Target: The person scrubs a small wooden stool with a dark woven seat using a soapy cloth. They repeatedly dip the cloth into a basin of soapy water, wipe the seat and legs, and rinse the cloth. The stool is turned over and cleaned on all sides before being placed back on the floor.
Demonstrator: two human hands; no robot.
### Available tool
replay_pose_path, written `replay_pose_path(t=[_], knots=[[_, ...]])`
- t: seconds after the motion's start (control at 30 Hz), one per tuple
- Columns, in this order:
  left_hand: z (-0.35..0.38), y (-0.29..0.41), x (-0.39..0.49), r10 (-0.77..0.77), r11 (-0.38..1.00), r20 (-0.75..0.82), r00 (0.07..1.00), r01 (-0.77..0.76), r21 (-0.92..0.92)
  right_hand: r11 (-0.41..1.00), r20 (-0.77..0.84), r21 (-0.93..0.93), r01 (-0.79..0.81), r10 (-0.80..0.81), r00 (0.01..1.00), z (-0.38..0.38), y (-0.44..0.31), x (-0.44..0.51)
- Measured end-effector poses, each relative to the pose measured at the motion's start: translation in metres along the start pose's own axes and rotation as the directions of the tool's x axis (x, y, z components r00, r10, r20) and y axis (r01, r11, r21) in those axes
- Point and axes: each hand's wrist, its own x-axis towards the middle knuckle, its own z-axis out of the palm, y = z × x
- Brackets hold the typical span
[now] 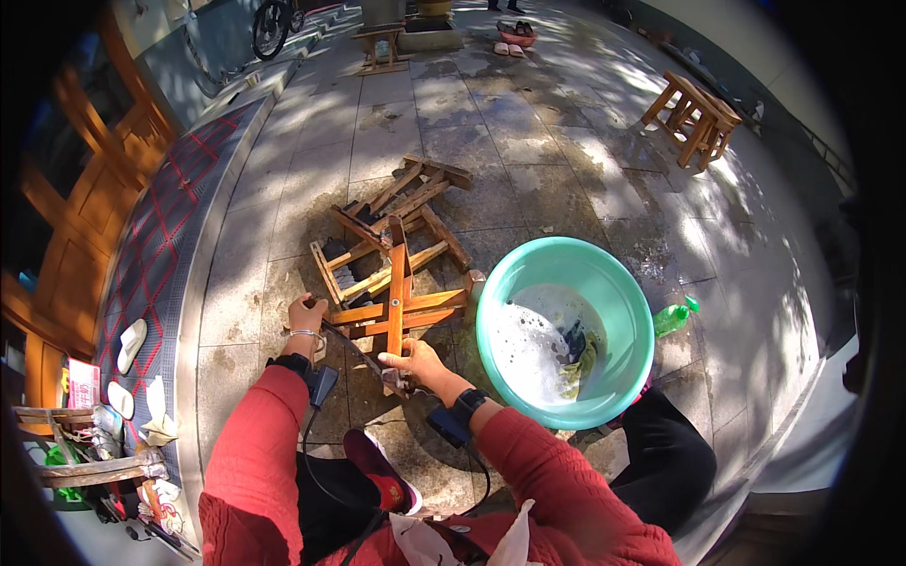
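Observation:
My left hand (307, 314) is curled at the left end of a wooden folding stool frame (395, 311) with crossed legs; it seems to touch a dark strip that runs down to the right. My right hand (417, 362) grips the lower end of the upright orange-brown slat of this frame, thumb on top. Just beyond lie more wooden folding stools (417, 212), piled on the floor, with dark webbing partly visible among them. To the right of my right hand stands a green plastic basin (640, 332) holding sudsy water (527, 347) and a dark and yellow-green cloth (582, 361).
A green plastic bottle (670, 320) lies right of the basin. Wooden stools (690, 117) stand at the far right, and a small stool (379, 49) at the far end. White shoes (132, 345) rest on the matted step at left. A person's feet show at the top.

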Motion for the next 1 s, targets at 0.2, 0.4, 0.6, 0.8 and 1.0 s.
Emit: replay_pose_path(t=[0.2,0.4,0.6,0.8,1.0], knots=[[-0.019,0.003,-0.003,0.021,0.998,0.078,0.997,-0.016,-0.055,0.976,-0.186,0.062,-0.211,0.219,0.958,-0.005,0.019,-0.042],[-0.013,0.014,-0.011,-0.13,0.987,0.139,0.982,0.114,0.113,0.967,-0.253,0.213,-0.139,0.191,0.948,-0.035,0.022,-0.11],[-0.036,0.046,-0.033,-0.024,0.999,0.04,0.999,0.025,-0.031,0.804,-0.298,0.592,-0.049,0.275,0.914,-0.082,-0.023,-0.152],[-0.063,0.048,-0.059,0.004,0.978,0.139,0.99,-0.033,0.208,0.893,-0.39,0.41,0.185,-0.012,0.921,-0.139,-0.102,-0.178],[-0.061,0.026,-0.09,0.06,0.919,0.201,0.978,-0.133,0.37,0.847,-0.385,0.458,0.27,-0.085,0.919,-0.186,-0.112,-0.162]])
